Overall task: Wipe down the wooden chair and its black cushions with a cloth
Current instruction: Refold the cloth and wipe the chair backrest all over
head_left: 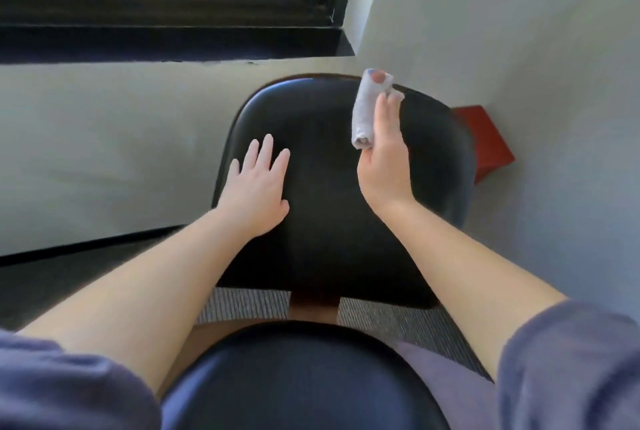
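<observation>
The chair's black back cushion (pixel 332 159) fills the middle of the view, with a thin wooden rim showing along its top edge (pixel 322 75). A wooden post (pixel 313 305) joins it to the black seat cushion (pixel 304 377) at the bottom. My left hand (pixel 254 187) lies flat on the left part of the back cushion, fingers straight and spread. My right hand (pixel 382 159) is raised edge-on over the cushion's upper right and holds a rolled light grey cloth (pixel 365 107) between thumb and fingers.
A dark window frame and sill (pixel 173 41) run across the top left above a pale wall. A red box-like object (pixel 485 142) sits behind the chair at right. Grey carpet (pixel 242 305) lies below the back cushion.
</observation>
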Action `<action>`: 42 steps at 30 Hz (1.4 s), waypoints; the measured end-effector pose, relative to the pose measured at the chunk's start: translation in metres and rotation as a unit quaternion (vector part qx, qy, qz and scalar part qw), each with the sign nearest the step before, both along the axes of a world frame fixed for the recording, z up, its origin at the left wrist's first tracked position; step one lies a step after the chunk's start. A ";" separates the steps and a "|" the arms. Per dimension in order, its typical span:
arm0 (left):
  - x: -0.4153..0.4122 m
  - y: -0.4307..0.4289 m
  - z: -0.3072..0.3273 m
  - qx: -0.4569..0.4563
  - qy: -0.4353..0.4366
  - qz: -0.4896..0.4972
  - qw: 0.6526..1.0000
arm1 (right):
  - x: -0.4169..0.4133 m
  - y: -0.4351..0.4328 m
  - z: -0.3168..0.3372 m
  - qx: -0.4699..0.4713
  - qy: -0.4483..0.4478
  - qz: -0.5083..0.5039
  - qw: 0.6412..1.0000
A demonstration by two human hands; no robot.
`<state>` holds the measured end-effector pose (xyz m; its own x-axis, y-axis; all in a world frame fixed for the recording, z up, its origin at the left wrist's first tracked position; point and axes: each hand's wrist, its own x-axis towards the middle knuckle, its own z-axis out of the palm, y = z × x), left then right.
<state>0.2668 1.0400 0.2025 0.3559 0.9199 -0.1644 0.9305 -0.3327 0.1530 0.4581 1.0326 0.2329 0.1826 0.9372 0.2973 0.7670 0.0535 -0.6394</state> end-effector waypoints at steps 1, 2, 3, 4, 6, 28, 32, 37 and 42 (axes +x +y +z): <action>0.004 0.009 0.005 0.007 -0.001 0.007 1.000 | 0.002 0.015 -0.003 -0.023 -0.105 0.021 0.994; 0.008 0.018 0.009 0.010 -0.003 0.020 1.000 | 0.005 0.028 -0.008 -0.052 -0.218 0.035 0.974; 0.010 0.026 0.012 0.013 -0.006 0.035 0.999 | 0.008 0.038 -0.014 -0.078 -0.304 0.043 0.948; 0.012 0.035 0.013 0.015 -0.008 0.050 0.999 | 0.010 0.046 -0.017 -0.091 -0.356 0.050 0.929; 0.014 0.049 0.012 0.019 -0.017 0.076 0.997 | 0.011 0.056 -0.016 -0.082 -0.400 0.071 0.910; 0.067 0.083 0.002 0.071 0.087 0.200 0.973 | 0.133 0.018 -0.035 -0.152 -0.279 -0.175 0.932; 0.061 0.082 0.000 0.084 0.073 0.184 0.977 | 0.108 0.033 -0.032 -0.137 -0.321 -0.119 0.929; 0.039 0.080 -0.003 0.099 0.047 0.134 0.985 | 0.055 0.067 -0.023 -0.118 -0.356 -0.020 0.927; 0.002 0.077 -0.008 0.086 -0.076 0.057 0.992 | 0.003 0.090 -0.020 -0.105 -0.368 0.037 0.923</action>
<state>0.2686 1.1174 0.1943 0.2573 0.9652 0.0470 0.9339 -0.2609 0.2444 0.4606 1.1224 0.2128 -0.0631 0.9900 0.1264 0.9970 0.0569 0.0522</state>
